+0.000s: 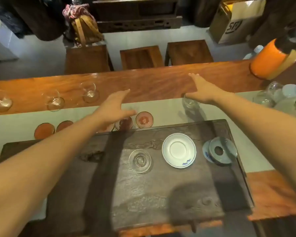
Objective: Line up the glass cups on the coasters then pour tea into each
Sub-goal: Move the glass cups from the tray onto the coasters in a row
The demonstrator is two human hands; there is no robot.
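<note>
1. At the far left of the table (161,82), three glass cups stand in a row on the wood: one at the left edge (3,101), a second (54,101) to its right, a third (90,93) further right. Each seems to sit on a round base, perhaps a coaster, though glare and blur keep me from being sure.
2. Nearer, on the pale runner (164,108), a line of red coasters carries no cups: two at the left (44,130) (64,125), then, partly under the left forearm, one (124,124), and the rightmost (144,119).
3. The left hand (115,104) hovers flat above those coasters, fingers straight, holding nothing.
4. The right hand (202,88) reaches to the far right with fingers extended; its thumb lies against the rim of a blurred glass vessel (190,102) on the runner. I cannot tell whether it grips it.
5. On the dark tea tray (152,194) nearby sit an upturned glass lid (140,160), a white saucer (179,150) and a blue-and-white dish (220,152).
6. More glassware (272,93) is clustered at the far right edge.
7. Judgement: lining up looks partly done at best, since several coasters stay bare. No cup shows tea, so all pouring is left.
</note>
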